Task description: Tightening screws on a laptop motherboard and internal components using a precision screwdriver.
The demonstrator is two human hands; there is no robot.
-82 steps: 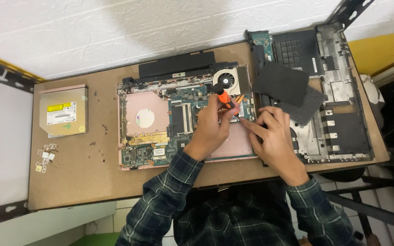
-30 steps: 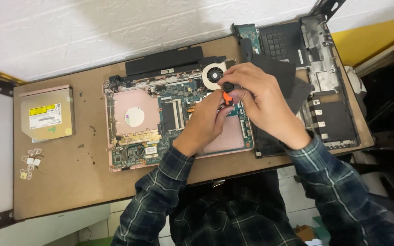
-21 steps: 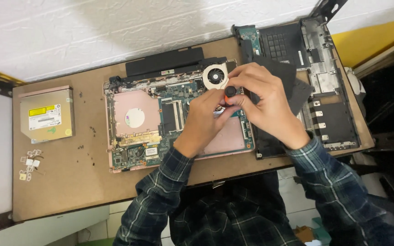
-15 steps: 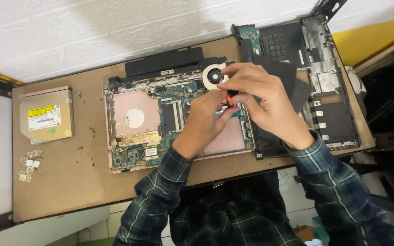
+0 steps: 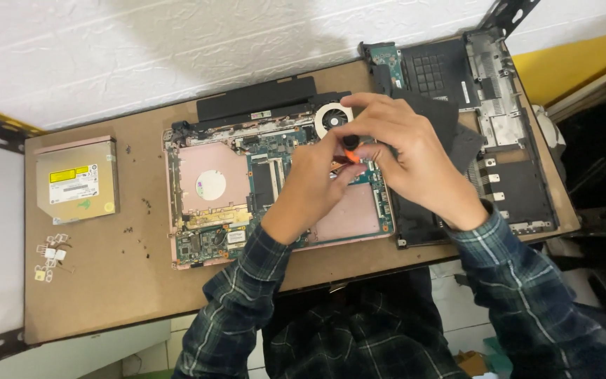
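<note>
Both hands meet over the opened laptop base (image 5: 275, 189), mid-table. Right hand (image 5: 408, 158) curls around an orange-and-black screwdriver (image 5: 351, 147), just below the round fan (image 5: 333, 117). Left hand (image 5: 317, 175) pinches narrow at the tool's lower end. Far left: silver optical drive (image 5: 76, 179) with a yellow-and-white label; small screws (image 5: 49, 256) below it. Dark casing (image 5: 485, 133) lies at right.

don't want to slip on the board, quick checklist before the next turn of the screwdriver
1. Screwdriver held by both hands: ok, left hand low, right hand on top.
2. Tip seated in a screw: cannot tell, fingers hide it.
3. Laptop board flat on the table: ok.
4. Fan clear of the hands: not ok, right beside them.
5. Loose small parts away from the work: ok.
</note>
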